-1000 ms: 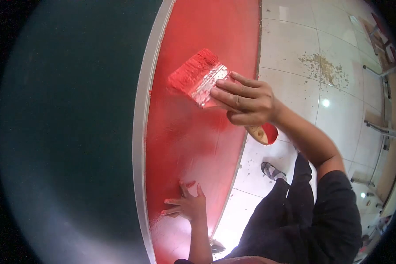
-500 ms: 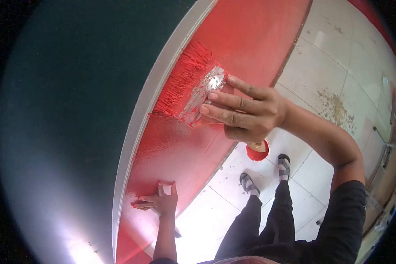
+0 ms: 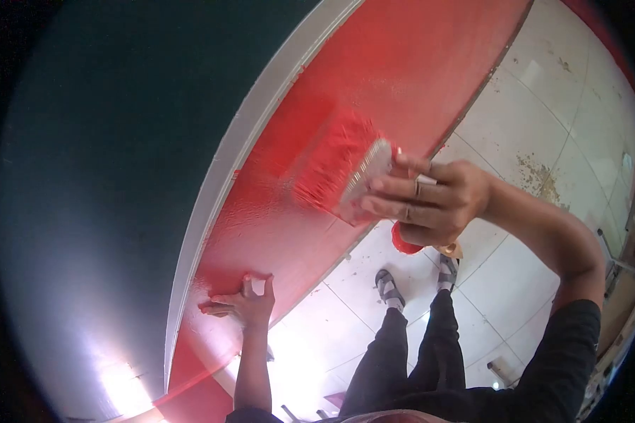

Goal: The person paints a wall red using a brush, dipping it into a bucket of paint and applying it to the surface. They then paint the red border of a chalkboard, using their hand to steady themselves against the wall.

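Observation:
My right hand (image 3: 430, 201) grips a wide paintbrush (image 3: 339, 162), its fingers lying over the metal ferrule. The handle's wooden end shows below the hand. Red paint coats the bristles, which rest on the red painted wall (image 3: 437, 56), slightly blurred. Lower down, my left hand (image 3: 245, 303) is open, fingers spread, against or very near the same red surface. Past the right hand, on the floor side, part of a container of red paint (image 3: 406, 238) is visible, the rest covered by the hand.
A pale trim strip (image 3: 222, 162) separates the red surface from a dark green panel (image 3: 106, 197). Light floor tiles (image 3: 522, 106) bear brown stains. My sandalled feet (image 3: 388, 285) stand on the tiles near the wall's base.
The brush and my right hand have moved away from the pale trim toward the wall's floor-side edge. My left hand stays spread in place. The camera view has shifted slightly.

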The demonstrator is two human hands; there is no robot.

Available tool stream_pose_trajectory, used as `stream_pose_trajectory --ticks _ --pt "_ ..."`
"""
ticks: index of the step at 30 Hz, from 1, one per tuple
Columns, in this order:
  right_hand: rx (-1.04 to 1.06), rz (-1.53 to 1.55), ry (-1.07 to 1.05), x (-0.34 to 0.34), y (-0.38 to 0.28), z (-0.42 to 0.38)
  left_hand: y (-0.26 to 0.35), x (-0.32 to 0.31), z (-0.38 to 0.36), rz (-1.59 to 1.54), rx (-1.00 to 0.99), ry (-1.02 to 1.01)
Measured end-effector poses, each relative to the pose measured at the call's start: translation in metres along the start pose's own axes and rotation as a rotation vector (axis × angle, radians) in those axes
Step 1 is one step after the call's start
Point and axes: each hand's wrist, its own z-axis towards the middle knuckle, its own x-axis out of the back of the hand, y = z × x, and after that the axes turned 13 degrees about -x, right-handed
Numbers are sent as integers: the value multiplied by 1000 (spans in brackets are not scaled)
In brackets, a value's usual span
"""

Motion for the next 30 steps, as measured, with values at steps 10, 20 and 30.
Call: stream_pose_trajectory --ticks 10,20,30 --pt "4 -83 -16 -30 21 -37 1 -2 0 -37 48 -24" --pt "26 -73 181 12 22 33 28 49 49 -348 -80 255" --pt "22 43 -330 -34 22 -72 59 68 115 -279 176 124"
